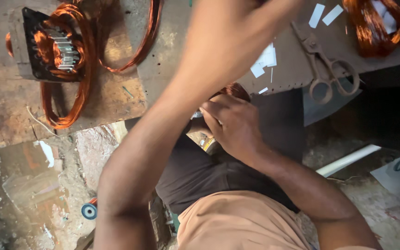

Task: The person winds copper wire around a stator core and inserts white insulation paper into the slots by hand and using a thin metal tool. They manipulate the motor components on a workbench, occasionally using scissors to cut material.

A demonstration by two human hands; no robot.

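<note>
My right hand (231, 124) is closed over a small part wound with copper wire (234, 90), held low over my lap by the bench edge. Most of that part is hidden under the fingers. My left arm sweeps up across the middle of the view. My left hand (237, 28) is raised near the top, blurred by motion, above the bench, and I cannot make out anything in it.
A black motor stator (54, 46) trailing loops of copper wire (77, 88) lies on a worn board at the top left. Rusty scissors (330, 69), white paper slips (265, 60) and another copper coil (376, 28) lie on the grey bench. A white pipe (348, 160) is on the floor.
</note>
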